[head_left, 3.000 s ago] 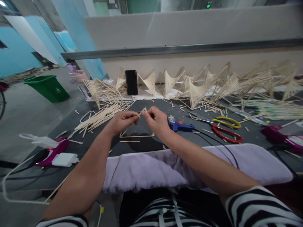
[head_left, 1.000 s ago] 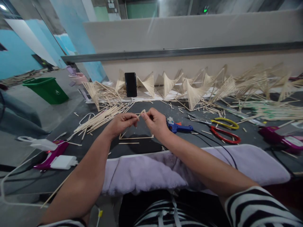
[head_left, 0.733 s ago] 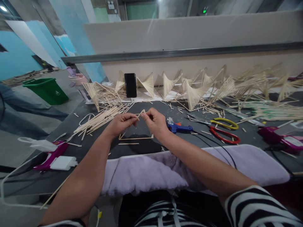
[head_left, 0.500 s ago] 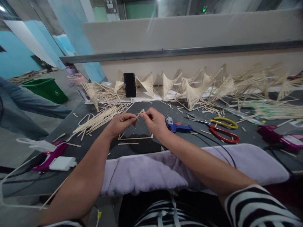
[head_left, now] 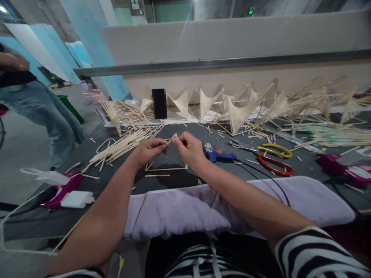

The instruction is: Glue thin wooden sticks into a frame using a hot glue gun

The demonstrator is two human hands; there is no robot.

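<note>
Over the dark table, my left hand is closed, its thumb and fingertips pinching a thin wooden stick. My right hand pinches the top corner where sticks meet, close to the left fingertips. These sticks belong to a small wooden stick frame, whose front bar lies low on the table below my hands; part of it is hidden behind my fingers. A short loose stick rests just in front of the frame. Right of my right hand lies a blue glue gun with a black cord.
Scissors with red and yellow handles lie at right. Loose sticks are heaped at left. Behind stand twisted stick models and a black phone. A magenta power strip sits left, a lilac cloth in front.
A person in jeans at the far left has stepped further into view, covering much of the green bin. My hands and the stick frame show almost no movement.
</note>
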